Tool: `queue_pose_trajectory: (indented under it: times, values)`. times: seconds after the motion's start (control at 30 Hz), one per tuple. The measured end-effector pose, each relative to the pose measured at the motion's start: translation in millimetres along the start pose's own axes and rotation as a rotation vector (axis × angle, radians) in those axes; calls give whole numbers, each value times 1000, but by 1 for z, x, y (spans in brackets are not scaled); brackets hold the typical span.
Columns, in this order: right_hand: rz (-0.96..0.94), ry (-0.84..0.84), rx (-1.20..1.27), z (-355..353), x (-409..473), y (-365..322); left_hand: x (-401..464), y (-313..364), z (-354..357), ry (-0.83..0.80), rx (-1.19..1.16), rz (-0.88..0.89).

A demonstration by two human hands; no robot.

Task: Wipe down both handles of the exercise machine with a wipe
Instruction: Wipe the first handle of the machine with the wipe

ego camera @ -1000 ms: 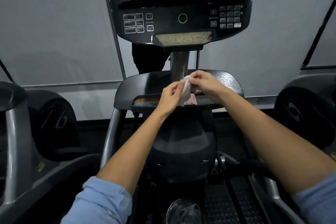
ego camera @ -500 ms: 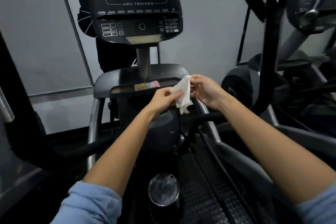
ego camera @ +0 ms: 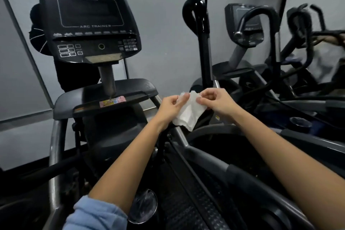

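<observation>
White wipe (ego camera: 188,113) pinched between left hand (ego camera: 171,107) and right hand (ego camera: 217,102); handle (ego camera: 200,30) base hidden behind.

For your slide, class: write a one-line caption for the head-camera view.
Both hands, left hand and right hand, spread a white wipe before the black handle of the Arc Trainer.
</observation>
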State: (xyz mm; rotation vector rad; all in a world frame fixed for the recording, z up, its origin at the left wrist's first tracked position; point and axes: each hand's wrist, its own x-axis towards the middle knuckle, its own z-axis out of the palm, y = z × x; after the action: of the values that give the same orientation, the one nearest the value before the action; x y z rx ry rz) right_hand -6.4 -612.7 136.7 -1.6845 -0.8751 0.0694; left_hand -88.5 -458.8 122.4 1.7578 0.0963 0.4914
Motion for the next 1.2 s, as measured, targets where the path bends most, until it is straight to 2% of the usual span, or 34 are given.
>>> queue_pose_trajectory:
  times: [0.07, 0.13, 0.27, 0.37, 0.43, 0.5, 0.57, 0.7, 0.77, 0.83, 0.93, 1.03, 1.1, 1.2]
  values:
    - [2, 85, -32, -16, -1, 5, 7, 0, 10, -86, -152, -109]
    - [28, 143, -23, -33, 0, 12, 14, 2, 23, -152, -227, -139]
    - [10, 243, 11, -63, 3, 26, 28, 13, 56, -60, -313, -129]
    - [112, 370, 269, -87, 11, 34, 46, 24, 79, 41, -371, -137]
    - [229, 380, 515, -107, 17, 37, 58, 30, 91, 50, -311, -106]
    - [344, 323, 776, -122, 20, 36, 69, 36, 102, 56, -240, -44]
    - [394, 173, 852, -131, 24, 36, 77, 42, 111, 75, -187, 14]
    - [359, -222, 706, -139, 28, 42, 87, 50, 126, 95, -89, 88]
    - [324, -315, 561, -139, 29, 47, 92, 51, 130, 143, -51, 117]
    - [332, -216, 588, -139, 33, 52, 99, 51, 129, 220, -41, 141]
    - [417, -30, 806, -145, 47, 58, 110, 41, 124, 410, -9, 210]
    - [459, 184, 802, -150, 62, 54, 116, 23, 114, 594, 112, 203]
    - [430, 357, 744, -151, 69, 49, 122, 7, 108, 557, 190, 149]
    - [306, 537, 566, -139, 77, 39, 132, -13, 106, 403, 290, 29]
